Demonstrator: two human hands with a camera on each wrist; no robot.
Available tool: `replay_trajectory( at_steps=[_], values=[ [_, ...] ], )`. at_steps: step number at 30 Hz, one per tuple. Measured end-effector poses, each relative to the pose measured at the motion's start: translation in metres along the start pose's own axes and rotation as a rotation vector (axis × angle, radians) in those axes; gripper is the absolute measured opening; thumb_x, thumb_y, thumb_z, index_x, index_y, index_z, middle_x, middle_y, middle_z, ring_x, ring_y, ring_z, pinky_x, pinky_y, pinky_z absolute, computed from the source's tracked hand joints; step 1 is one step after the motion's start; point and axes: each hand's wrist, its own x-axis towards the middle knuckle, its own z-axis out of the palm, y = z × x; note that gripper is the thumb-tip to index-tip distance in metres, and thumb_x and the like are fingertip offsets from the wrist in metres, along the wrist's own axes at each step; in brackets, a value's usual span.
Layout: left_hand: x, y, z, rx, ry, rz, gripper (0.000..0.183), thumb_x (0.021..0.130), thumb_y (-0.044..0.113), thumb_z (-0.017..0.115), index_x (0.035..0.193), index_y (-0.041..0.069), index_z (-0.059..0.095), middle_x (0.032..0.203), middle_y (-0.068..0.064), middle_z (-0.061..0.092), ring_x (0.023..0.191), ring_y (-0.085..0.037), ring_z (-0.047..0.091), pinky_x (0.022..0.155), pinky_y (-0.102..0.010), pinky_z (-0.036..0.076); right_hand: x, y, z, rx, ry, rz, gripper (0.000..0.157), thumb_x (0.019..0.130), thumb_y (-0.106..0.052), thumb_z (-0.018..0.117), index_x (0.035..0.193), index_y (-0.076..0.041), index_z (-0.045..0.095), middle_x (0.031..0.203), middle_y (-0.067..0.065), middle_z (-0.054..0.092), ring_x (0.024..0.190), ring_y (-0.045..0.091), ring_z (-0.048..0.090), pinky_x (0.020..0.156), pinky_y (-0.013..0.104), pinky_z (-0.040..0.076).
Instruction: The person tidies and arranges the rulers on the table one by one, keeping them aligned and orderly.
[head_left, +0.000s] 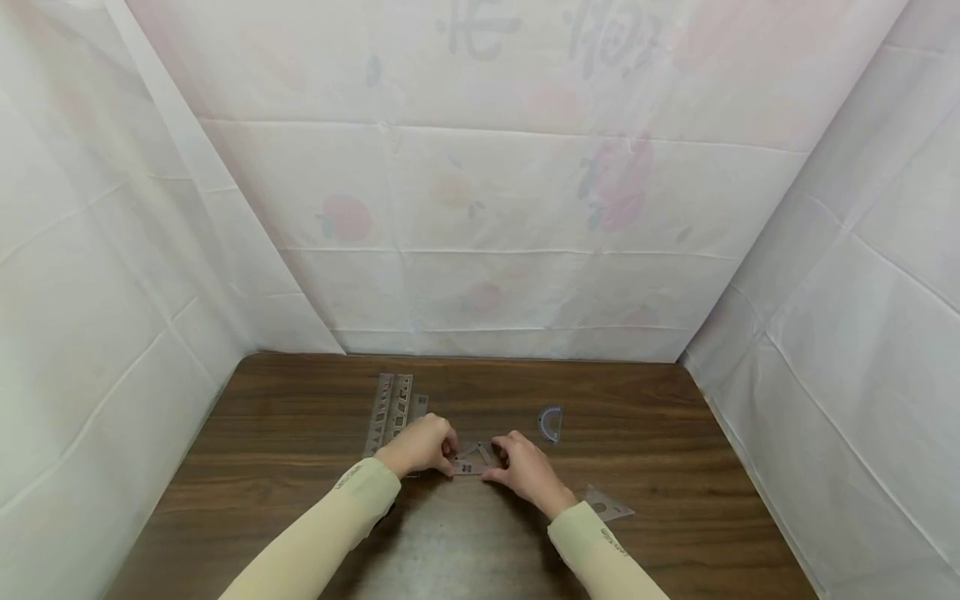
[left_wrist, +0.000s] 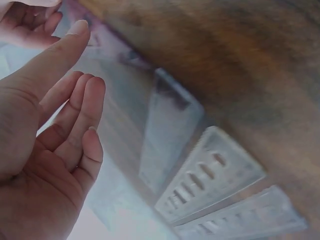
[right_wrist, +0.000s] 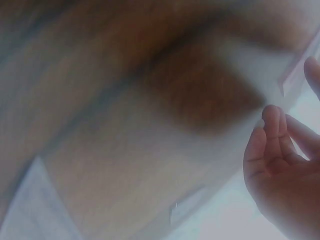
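Observation:
A clear triangular set square (head_left: 469, 469) sits between my two hands, over the middle of the table. My left hand (head_left: 424, 444) holds its left end, thumb on the near side and fingers bent on the far side. My right hand (head_left: 527, 469) holds the right end in the same way. Its thumb is by the near corner. The left wrist view shows the left thumb (left_wrist: 60, 57) stretched across part of the set square. In the right wrist view a corner of it shows beside the right hand (right_wrist: 285, 165); the exact contact is blurred.
Left of my left hand lie two clear stencil rulers (head_left: 378, 414) and another clear plate (head_left: 419, 405), partly covered by that hand. A small protractor (head_left: 551, 423) lies to the right. A second set square (head_left: 606, 505) is beside my right wrist. White cloth walls (head_left: 517, 292) border the table.

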Motion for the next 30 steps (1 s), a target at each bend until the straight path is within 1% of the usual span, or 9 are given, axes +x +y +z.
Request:
replay_trajectory(
  at_steps=[2, 7, 10, 14, 17, 20, 23, 26, 30],
  values=[
    [0.001, 0.004, -0.005, -0.004, 0.013, 0.004, 0.023, 0.074, 0.02, 0.094, 0.086, 0.008, 0.078, 0.078, 0.0, 0.071, 0.068, -0.007, 0.057, 0.065, -0.027, 0.05, -0.001, 0.003, -0.008, 0.005, 0.003, 0.004, 0.061, 0.085, -0.036, 0.084, 0.133, -0.003, 0.066, 0.097, -0.001, 0.057, 0.079, 0.007, 0.048, 0.07, 0.024, 0.044],
    [0.004, 0.016, -0.014, -0.014, 0.056, 0.004, 0.026, 0.076, 0.017, 0.092, 0.095, 0.005, 0.079, 0.084, -0.001, 0.072, 0.074, -0.009, 0.06, 0.068, -0.03, 0.052, -0.006, 0.01, -0.026, 0.026, 0.005, 0.036, 0.063, 0.087, -0.036, 0.082, 0.138, -0.002, 0.063, 0.101, 0.002, 0.058, 0.082, 0.009, 0.049, 0.071, 0.024, 0.044],
    [0.005, 0.023, -0.015, 0.014, 0.09, 0.034, 0.028, 0.077, 0.02, 0.092, 0.099, 0.007, 0.079, 0.085, 0.001, 0.071, 0.075, -0.008, 0.059, 0.069, -0.03, 0.051, -0.01, 0.014, -0.034, 0.04, 0.007, 0.059, 0.063, 0.089, -0.035, 0.081, 0.139, -0.004, 0.062, 0.106, 0.003, 0.06, 0.085, 0.011, 0.05, 0.072, 0.026, 0.044],
    [0.007, 0.03, -0.013, 0.05, 0.131, 0.076, 0.03, 0.077, 0.026, 0.092, 0.099, 0.01, 0.079, 0.086, 0.003, 0.069, 0.075, -0.008, 0.06, 0.068, -0.028, 0.051, -0.017, 0.022, -0.044, 0.042, 0.023, 0.064, 0.062, 0.088, -0.033, 0.081, 0.139, -0.003, 0.062, 0.108, 0.005, 0.062, 0.087, 0.013, 0.053, 0.073, 0.027, 0.047],
    [0.009, 0.036, -0.011, 0.056, 0.146, 0.088, 0.034, 0.077, 0.029, 0.092, 0.101, 0.01, 0.079, 0.088, 0.003, 0.069, 0.076, -0.01, 0.062, 0.069, -0.028, 0.052, -0.022, 0.029, -0.05, 0.039, 0.043, 0.072, 0.061, 0.088, -0.032, 0.082, 0.138, -0.004, 0.063, 0.11, 0.006, 0.063, 0.089, 0.014, 0.056, 0.075, 0.029, 0.049],
    [0.012, 0.043, -0.009, 0.06, 0.158, 0.097, 0.037, 0.077, 0.032, 0.092, 0.104, 0.009, 0.079, 0.087, 0.001, 0.068, 0.075, -0.008, 0.059, 0.069, -0.028, 0.051, -0.028, 0.037, -0.056, 0.033, 0.059, 0.094, 0.059, 0.088, -0.03, 0.083, 0.137, -0.005, 0.064, 0.111, 0.006, 0.064, 0.091, 0.014, 0.057, 0.076, 0.031, 0.05],
    [0.013, 0.051, -0.005, 0.062, 0.17, 0.111, 0.038, 0.078, 0.032, 0.091, 0.105, 0.008, 0.078, 0.084, 0.0, 0.068, 0.071, -0.007, 0.056, 0.067, -0.027, 0.049, -0.035, 0.044, -0.061, 0.016, 0.078, 0.121, 0.057, 0.087, -0.03, 0.084, 0.135, -0.006, 0.066, 0.109, 0.004, 0.064, 0.089, 0.011, 0.055, 0.075, 0.03, 0.049],
    [0.016, 0.061, 0.001, 0.055, 0.174, 0.119, 0.04, 0.079, 0.033, 0.09, 0.108, 0.008, 0.078, 0.085, -0.001, 0.068, 0.071, -0.005, 0.055, 0.067, -0.026, 0.049, -0.043, 0.05, -0.066, 0.014, 0.093, 0.142, 0.055, 0.086, -0.029, 0.084, 0.134, -0.007, 0.067, 0.107, 0.004, 0.064, 0.088, 0.011, 0.054, 0.074, 0.029, 0.047],
    [0.02, 0.075, 0.01, 0.04, 0.17, 0.126, 0.045, 0.079, 0.035, 0.09, 0.112, 0.008, 0.077, 0.086, 0.0, 0.068, 0.071, -0.004, 0.052, 0.07, -0.025, 0.048, -0.055, 0.058, -0.074, 0.001, 0.107, 0.148, 0.055, 0.086, -0.027, 0.085, 0.134, -0.007, 0.067, 0.109, 0.005, 0.065, 0.092, 0.015, 0.058, 0.076, 0.031, 0.05]
  ],
)
